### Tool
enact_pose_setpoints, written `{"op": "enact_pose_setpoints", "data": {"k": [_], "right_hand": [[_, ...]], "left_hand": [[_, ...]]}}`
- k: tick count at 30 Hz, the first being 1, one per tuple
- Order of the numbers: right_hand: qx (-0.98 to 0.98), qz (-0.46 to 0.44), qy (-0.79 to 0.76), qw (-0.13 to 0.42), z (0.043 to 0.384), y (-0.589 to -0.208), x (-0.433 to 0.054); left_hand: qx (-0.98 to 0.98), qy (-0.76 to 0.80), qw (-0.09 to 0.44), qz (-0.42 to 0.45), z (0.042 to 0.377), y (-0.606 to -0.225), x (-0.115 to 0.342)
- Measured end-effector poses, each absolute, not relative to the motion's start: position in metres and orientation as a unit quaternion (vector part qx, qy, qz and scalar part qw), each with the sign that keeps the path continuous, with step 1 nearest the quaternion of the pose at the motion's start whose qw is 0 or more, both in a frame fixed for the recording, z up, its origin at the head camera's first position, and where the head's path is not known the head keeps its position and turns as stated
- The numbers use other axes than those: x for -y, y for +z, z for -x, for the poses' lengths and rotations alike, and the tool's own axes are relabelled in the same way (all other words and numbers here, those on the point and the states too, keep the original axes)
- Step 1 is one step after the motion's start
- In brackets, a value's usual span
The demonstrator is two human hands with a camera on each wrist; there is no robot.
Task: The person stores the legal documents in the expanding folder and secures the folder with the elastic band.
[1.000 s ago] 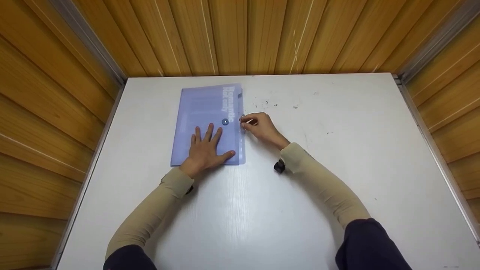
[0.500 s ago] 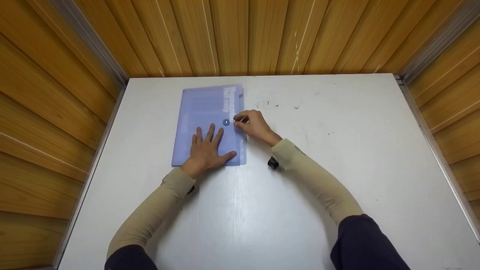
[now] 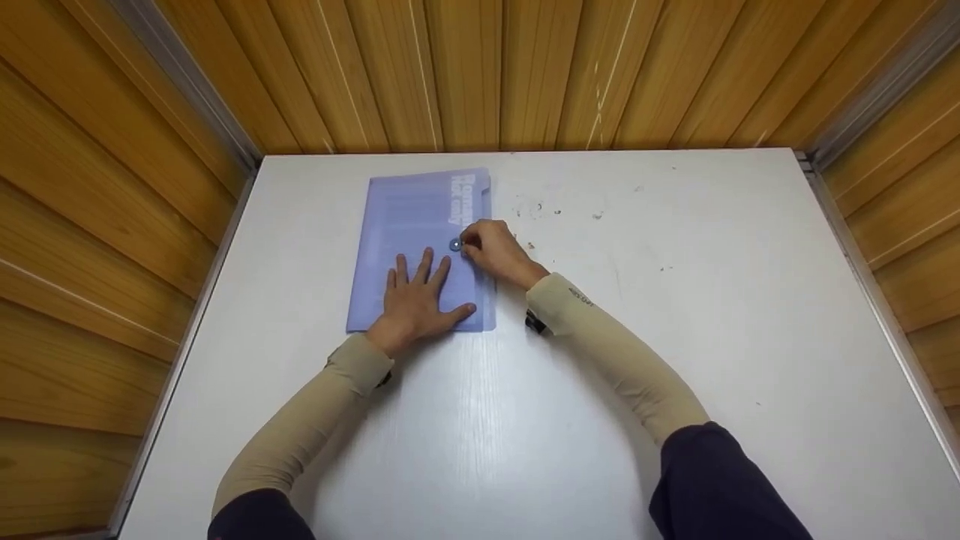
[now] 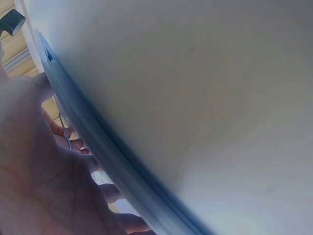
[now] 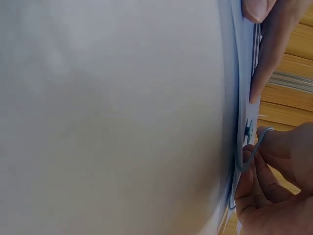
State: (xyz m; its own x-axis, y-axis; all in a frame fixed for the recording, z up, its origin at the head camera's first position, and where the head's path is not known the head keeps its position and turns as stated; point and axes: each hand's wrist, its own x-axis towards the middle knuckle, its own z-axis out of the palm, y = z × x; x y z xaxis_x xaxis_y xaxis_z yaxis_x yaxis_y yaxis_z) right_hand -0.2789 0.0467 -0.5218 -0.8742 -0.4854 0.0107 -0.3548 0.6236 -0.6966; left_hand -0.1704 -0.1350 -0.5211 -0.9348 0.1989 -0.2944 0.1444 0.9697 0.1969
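A translucent blue-purple document folder (image 3: 397, 206) with white lettering lies flat on the white table. My left hand (image 3: 414, 306) rests on its lower part, fingers spread and straight. On the folder's flap sits a small round button (image 3: 455, 244). Right beside this button, my right hand (image 3: 493, 247) pinches a thin elastic cord (image 5: 260, 140) between thumb and fingers. In the right wrist view the cord is stretched in a loop from the folder's edge, close to the button. The folder's layered edge (image 4: 112, 142) shows under my left hand in the left wrist view.
The white table (image 3: 637, 352) carries a few dark marks to the right of the folder. Wood-look panels (image 3: 525, 75) stand along the back and both sides, with grey metal strips at the corners.
My right hand has moved left from the folder's right edge to the button, with the cord in its fingers. My left hand stays spread on the folder.
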Motion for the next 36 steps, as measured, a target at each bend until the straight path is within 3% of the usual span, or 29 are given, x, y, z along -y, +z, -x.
{"op": "enact_pose_setpoints", "data": {"k": [22,36], "right_hand": [[-0.933,0.254,-0.247,0.068,0.285,-0.519,-0.023],[-0.929,0.267,-0.252,0.046,0.288,-0.528,-0.017]], "left_hand": [[-0.983,0.062,0.141,-0.103,0.172,-0.523,0.134],[-0.983,0.053,0.150,-0.095,0.170,-0.524,0.132]]}}
